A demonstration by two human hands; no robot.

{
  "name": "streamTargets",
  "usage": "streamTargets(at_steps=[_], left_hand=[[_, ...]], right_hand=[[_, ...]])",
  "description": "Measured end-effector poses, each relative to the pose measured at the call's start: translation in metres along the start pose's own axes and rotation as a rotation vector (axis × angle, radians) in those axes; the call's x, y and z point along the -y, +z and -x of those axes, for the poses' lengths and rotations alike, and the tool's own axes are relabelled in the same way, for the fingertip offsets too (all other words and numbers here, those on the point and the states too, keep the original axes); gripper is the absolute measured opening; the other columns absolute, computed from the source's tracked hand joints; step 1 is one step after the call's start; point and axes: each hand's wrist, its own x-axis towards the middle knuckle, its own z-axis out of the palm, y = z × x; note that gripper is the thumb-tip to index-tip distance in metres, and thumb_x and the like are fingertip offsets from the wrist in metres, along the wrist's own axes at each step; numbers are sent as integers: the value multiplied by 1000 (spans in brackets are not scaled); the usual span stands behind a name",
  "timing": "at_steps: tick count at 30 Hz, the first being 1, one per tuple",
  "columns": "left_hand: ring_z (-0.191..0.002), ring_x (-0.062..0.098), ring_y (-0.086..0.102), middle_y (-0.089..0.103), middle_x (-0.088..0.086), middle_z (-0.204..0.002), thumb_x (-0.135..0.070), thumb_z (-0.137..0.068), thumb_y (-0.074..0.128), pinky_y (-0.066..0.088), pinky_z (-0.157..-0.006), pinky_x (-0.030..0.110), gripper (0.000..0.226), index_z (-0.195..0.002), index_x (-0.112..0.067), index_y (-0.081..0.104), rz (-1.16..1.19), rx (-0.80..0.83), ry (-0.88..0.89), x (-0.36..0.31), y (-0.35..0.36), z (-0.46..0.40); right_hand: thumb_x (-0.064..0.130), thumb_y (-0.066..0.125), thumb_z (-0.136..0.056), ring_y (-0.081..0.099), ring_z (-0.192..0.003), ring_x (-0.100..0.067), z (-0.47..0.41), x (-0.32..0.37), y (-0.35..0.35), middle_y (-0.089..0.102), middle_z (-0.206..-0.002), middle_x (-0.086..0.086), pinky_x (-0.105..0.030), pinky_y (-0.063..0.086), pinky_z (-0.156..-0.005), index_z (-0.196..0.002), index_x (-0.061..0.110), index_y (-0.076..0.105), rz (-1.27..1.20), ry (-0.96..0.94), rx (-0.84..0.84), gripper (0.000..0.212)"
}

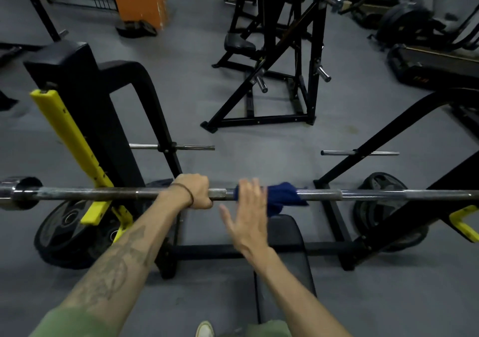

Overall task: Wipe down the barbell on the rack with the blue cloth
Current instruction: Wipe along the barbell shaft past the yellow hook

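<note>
A steel barbell (363, 194) lies level across the black and yellow bench rack, spanning the whole view. My left hand (195, 190) is closed around the bar just left of its middle. A dark blue cloth (282, 196) is draped over the bar right of centre and hangs down below it. My right hand (247, 215) is held flat with fingers spread, blurred, just in front of the bar at the cloth's left edge. Whether its fingertips touch the cloth I cannot tell; it holds nothing.
The black bench pad (287, 253) sits below the bar. Weight plates (67, 233) lean at the left upright and another plate (381, 207) at the right. A black plate tree (280, 77) stands behind on the grey floor. A yellow rack guard (70, 139) rises at left.
</note>
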Motion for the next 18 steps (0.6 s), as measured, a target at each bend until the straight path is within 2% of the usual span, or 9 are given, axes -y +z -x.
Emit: streamTargets(at_steps=[2, 3, 4, 7, 9, 11, 13, 15, 18], left_hand=[[-63, 20, 67, 70, -1, -69, -35, -73, 71, 52, -58, 29, 21, -79, -14, 70, 215, 277, -19, 6, -11, -10], [-60, 19, 65, 68, -2, -65, -37, -73, 73, 51, -57, 29, 21, -75, -16, 68, 230, 279, -17, 7, -10, -11], [-63, 20, 64, 67, -2, -66, -42, -75, 72, 50, -58, 29, 26, -75, -18, 66, 181, 208, 2, 8, -7, -9], [-79, 24, 65, 68, -2, -83, -52, -84, 58, 44, -65, 31, 29, -90, -24, 65, -91, -177, 58, 6, 11, 5], [-86, 25, 66, 69, -2, -92, -48, -88, 55, 43, -68, 33, 23, -96, -27, 61, -91, -311, 62, 3, 22, 10], [-93, 24, 64, 67, -2, -99, -43, -88, 60, 45, -75, 34, 21, -100, -27, 60, -75, -379, 36, -3, 30, 8], [-100, 26, 60, 64, 1, -105, -36, -80, 72, 45, -84, 37, 31, -106, -21, 62, -66, -486, 5, -8, 39, 7], [-107, 30, 58, 61, 7, -110, -27, -66, 82, 46, -96, 41, 51, -112, -15, 63, -29, -562, -12, -14, 51, 11], [-132, 38, 48, 57, 17, -134, -20, -68, 78, 31, -117, 51, 66, -130, -8, 58, 9, -691, 16, -29, 74, 23]], right_hand=[[58, 37, -105, 25, -153, -26, 0, -14, -13, 36, -160, -12, -44, 13, -127, -156, 6, 34, 52, -248, 117, 73], [56, 39, -105, 31, -151, -26, -4, -35, -23, 39, -159, -11, -41, 15, -127, -155, 7, 36, 88, -300, 112, 70], [54, 40, -105, 37, -147, -27, -7, -60, -33, 44, -155, -12, -39, 16, -126, -153, 7, 41, 122, -300, 77, 67], [48, 40, -105, 45, -141, -33, -2, -124, -60, 52, -147, -15, -41, 18, -126, -145, 3, 51, 184, -112, -67, 61], [50, 35, -105, 41, -143, -35, 0, -122, -58, 52, -146, -17, -46, 16, -126, -142, 1, 52, 163, 55, -97, 63], [58, 29, -104, 35, -145, -39, -5, -82, -41, 51, -146, -21, -51, 12, -126, -141, 0, 51, 116, 214, -128, 73], [62, 25, -103, 30, -148, -38, -9, -29, -22, 47, -150, -21, -52, 9, -126, -146, 4, 48, 85, 136, -45, 76], [62, 26, -104, 25, -152, -32, -1, 2, -11, 38, -158, -16, -51, 11, -126, -154, 10, 40, 87, -86, 81, 73], [52, 36, -106, 24, -153, -23, 0, -27, -22, 33, -163, -10, -47, 20, -125, -158, 11, 33, 121, -244, 108, 66]])
